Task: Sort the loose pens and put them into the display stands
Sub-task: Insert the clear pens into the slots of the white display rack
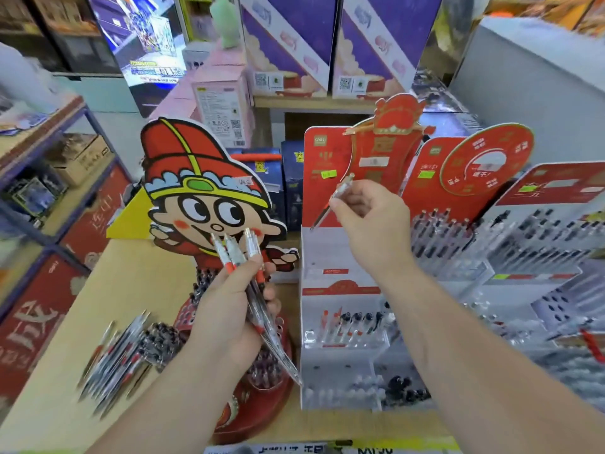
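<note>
Shop shelving crowded with boxed stock stood behind a pale wooden worktop (pixel 131 290) as I watched the feed. The fingers (pixel 355 199) of my right hand (pixel 370 221) pinched a single pen (pixel 332 201) near its upper end and held it slanted in the air before the red backboard of the white tiered display stand (pixel 340 326), tip pointing down toward the top tier; I could not tell whether it touched. The fingers (pixel 274 298) of my left hand (pixel 229 309) were curled round a bundle of pens (pixel 258 290) with clear barrels and red grips, fanned out with the clicker ends up and the tips slanting down to the right. That bundle hung over the round red stand (pixel 255 417), whose holes carried dark-capped pens, and a cartoon cutout (pixel 203 191) rose behind it. A few red and black pens stood in the white stand's lower tiers. A heap of loose pens (pixel 118 355) lay on the worktop to the left. To the right, further stands (pixel 537 240) were packed with rows of pens.
</note>
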Tool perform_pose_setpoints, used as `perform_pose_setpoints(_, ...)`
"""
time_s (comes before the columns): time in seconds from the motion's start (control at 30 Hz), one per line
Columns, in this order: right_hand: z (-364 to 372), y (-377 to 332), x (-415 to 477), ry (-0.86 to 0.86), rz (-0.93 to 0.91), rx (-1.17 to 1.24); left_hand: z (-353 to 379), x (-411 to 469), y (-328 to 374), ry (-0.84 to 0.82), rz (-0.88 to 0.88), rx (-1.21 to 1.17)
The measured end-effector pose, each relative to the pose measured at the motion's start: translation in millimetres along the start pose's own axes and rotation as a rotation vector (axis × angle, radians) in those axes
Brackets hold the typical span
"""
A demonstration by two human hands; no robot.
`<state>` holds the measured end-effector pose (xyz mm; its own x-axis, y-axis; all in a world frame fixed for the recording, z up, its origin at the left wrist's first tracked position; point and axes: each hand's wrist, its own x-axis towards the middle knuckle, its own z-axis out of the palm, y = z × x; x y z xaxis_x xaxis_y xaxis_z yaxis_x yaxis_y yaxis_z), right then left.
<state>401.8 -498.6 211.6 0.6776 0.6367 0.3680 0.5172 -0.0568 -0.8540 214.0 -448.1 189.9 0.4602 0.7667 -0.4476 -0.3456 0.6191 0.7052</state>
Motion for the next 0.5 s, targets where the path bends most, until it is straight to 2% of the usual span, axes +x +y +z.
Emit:
perform_pose_setpoints(0.3, 18, 2, 4, 0.030, -0.003, -0.104, -15, 7, 8, 0.008, -0.001, -0.036)
perform_pose_setpoints(0.5, 27, -6, 9, 0.034, -0.069, -0.240, -25, 12, 14, 0.000, 0.001, -0.066)
